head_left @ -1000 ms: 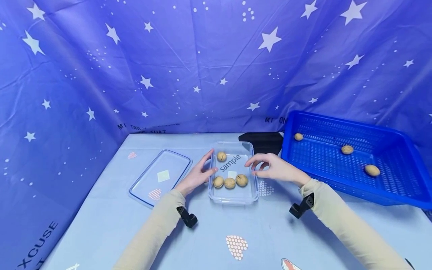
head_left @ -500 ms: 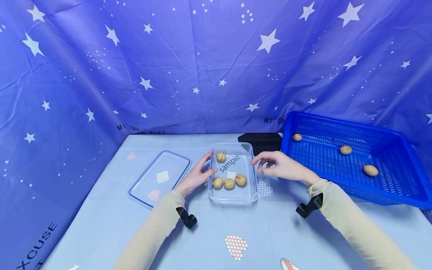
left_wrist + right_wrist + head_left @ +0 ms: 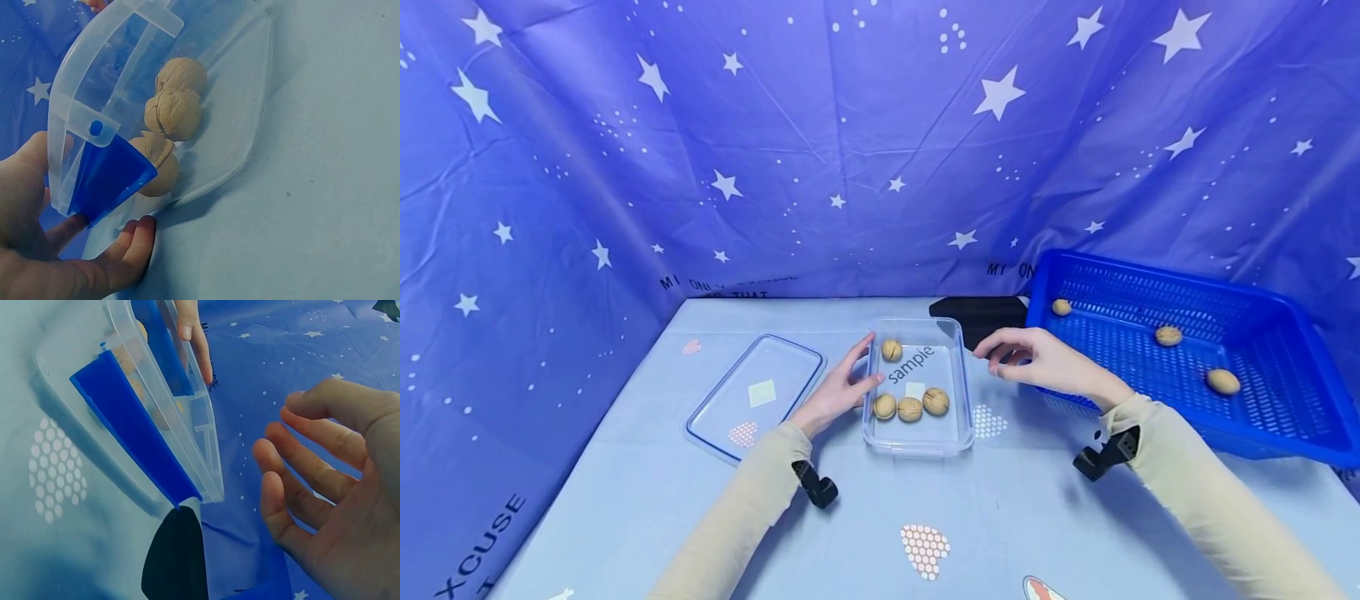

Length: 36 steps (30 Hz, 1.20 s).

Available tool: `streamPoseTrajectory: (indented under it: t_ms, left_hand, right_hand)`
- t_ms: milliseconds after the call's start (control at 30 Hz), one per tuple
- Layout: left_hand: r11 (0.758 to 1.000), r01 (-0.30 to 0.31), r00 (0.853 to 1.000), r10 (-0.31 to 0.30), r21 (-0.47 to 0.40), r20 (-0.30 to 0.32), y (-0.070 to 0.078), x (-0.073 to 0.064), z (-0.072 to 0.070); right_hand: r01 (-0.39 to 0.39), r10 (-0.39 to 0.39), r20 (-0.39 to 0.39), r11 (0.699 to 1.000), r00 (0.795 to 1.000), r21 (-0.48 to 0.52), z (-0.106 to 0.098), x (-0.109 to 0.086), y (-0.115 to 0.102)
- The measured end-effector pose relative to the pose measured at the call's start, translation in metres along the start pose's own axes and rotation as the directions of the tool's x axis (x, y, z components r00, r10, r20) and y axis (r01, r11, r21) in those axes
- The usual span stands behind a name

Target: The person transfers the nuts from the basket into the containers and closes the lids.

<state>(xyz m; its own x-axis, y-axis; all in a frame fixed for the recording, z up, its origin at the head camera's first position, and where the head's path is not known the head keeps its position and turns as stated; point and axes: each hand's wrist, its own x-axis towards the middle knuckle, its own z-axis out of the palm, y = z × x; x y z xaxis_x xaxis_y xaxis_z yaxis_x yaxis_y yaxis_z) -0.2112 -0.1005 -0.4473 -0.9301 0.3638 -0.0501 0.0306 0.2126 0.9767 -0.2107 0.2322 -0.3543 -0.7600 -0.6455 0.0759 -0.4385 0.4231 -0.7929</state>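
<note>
A clear plastic food container (image 3: 917, 437) holds several walnuts (image 3: 910, 409), with one apart at the back left. Its "sample" lettering shows through the middle. My left hand (image 3: 835, 392) holds the container's left wall, thumb over the rim and fingers along the outside. In the left wrist view, three walnuts sit behind the blue side clip (image 3: 112, 178). My right hand (image 3: 1048, 360) hovers right of the container, apart from it. The right wrist view shows its fingers (image 3: 306, 456) loosely bent, nothing between them.
A blue-edged clear lid (image 3: 756, 392) lies left of the container with a pale square on it. At the right stands a blue perforated basket (image 3: 1292, 425) with three walnuts (image 3: 1168, 335). A star-patterned blue curtain (image 3: 850, 150) hangs behind the table (image 3: 850, 533).
My right hand has moved right, away from the container's right rim towards the basket. The left hand, container and walnuts have stayed in place.
</note>
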Motion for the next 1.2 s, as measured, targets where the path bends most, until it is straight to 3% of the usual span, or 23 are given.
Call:
streamPoseTrajectory:
  t_ms: [533, 1200]
  left_hand:
    - [1.000, -0.008, 1.000, 0.008, -0.005, 0.015, 0.000, -0.001, 0.000]
    - [1.000, -0.006, 1.000, 0.006, -0.017, 0.002, 0.002, -0.003, 0.001]
  right_hand:
    - [-0.102, 0.100, -0.083, 0.994, 0.992, -0.024, -0.019, -0.017, 0.000]
    - [-0.165, 0.152, -0.141, 0.983, 0.978, -0.082, -0.052, -0.042, 0.003]
